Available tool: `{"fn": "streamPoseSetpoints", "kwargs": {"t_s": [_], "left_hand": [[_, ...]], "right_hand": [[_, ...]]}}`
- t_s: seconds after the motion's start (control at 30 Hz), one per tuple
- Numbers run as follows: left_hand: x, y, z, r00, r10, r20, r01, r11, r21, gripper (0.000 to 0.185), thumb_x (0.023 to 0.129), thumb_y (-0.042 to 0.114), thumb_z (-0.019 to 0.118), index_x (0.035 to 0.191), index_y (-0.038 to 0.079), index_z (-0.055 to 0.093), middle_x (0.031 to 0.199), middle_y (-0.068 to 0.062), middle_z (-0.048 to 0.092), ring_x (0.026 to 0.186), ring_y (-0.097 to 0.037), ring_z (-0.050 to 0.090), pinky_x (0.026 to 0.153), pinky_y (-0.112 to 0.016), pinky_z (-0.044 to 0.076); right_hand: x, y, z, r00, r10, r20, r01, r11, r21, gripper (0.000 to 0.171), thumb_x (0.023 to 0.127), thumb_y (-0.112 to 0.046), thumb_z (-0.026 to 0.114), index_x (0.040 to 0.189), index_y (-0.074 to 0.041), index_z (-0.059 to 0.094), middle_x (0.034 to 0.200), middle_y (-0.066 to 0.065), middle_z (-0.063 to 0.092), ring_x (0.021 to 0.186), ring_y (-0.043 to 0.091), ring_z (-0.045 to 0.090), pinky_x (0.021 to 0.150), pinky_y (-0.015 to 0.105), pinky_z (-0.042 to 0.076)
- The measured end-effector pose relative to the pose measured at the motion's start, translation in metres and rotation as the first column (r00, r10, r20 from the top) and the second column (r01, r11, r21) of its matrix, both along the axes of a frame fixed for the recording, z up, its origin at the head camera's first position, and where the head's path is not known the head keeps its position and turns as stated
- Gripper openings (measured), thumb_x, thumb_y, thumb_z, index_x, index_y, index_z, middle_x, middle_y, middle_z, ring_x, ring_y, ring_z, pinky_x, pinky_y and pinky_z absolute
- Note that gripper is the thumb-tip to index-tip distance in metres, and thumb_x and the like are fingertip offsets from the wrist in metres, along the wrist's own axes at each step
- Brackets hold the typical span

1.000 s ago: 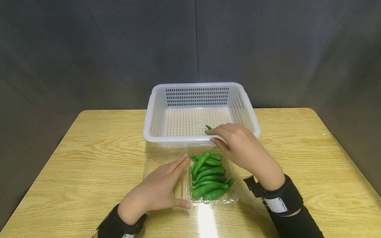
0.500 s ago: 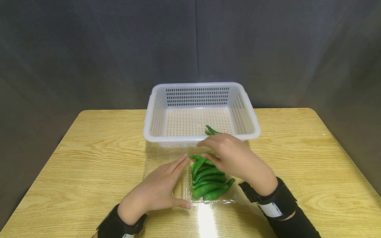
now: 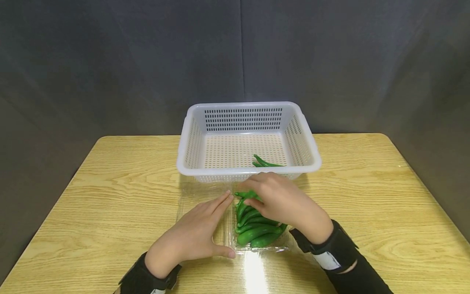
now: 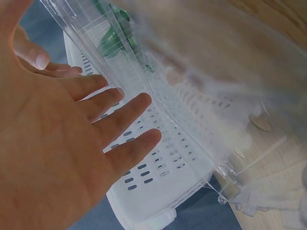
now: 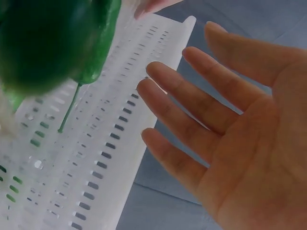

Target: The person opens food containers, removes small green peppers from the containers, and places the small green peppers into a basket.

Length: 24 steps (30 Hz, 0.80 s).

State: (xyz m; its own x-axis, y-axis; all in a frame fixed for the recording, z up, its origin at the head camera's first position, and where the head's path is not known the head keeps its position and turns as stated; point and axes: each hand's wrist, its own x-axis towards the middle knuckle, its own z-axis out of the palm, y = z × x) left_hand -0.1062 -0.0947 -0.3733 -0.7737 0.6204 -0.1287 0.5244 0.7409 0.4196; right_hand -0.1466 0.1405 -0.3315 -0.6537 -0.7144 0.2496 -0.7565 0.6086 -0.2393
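Left hand (image 3: pixel 191 237), fingers straight, presses flat on the clear tray (image 3: pixel 205 194), steadying it. Right hand (image 3: pixel 282 200), fingers relaxed and holding nothing, hovers over the green peppers (image 3: pixel 257 232) beneath its palm; the white basket (image 3: pixel 183 163) lies just beyond its fingertips.

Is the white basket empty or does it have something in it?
Not empty: the white basket holds green peppers near its front right corner; the rest of its floor is bare.

A matt wood-grain table (image 3: pixel 110 196), a perforated white plastic basket (image 3: pixel 191 147), a glossy clear plastic tray (image 3: pixel 227 241) and smooth shiny green peppers (image 3: pixel 257 233) are seen.
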Motion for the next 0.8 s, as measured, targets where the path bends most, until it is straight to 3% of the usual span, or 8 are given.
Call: {"fn": "streamPoseSetpoints", "kwargs": {"t_s": [0.8], "left_hand": [[-0.0003, -0.0001, -0.0003, 1.000, -0.002, 0.002, 0.002, 1.000, 0.013, 0.120, 0.073, 0.066, 0.075, 0.160, 0.009, 0.014, 0.166, -0.007, 0.010, 0.147, -0.027, 0.021, 0.118, -0.049, 0.021]], "right_hand": [[-0.0041, 0.0053, -0.0024, 0.994, -0.062, 0.092, 0.056, 0.996, 0.070, 0.044, 0.080, -0.008, 0.083, 0.121, -0.009, 0.070, 0.118, 0.004, 0.069, 0.109, 0.022, 0.065, 0.093, 0.038, 0.053]]}}
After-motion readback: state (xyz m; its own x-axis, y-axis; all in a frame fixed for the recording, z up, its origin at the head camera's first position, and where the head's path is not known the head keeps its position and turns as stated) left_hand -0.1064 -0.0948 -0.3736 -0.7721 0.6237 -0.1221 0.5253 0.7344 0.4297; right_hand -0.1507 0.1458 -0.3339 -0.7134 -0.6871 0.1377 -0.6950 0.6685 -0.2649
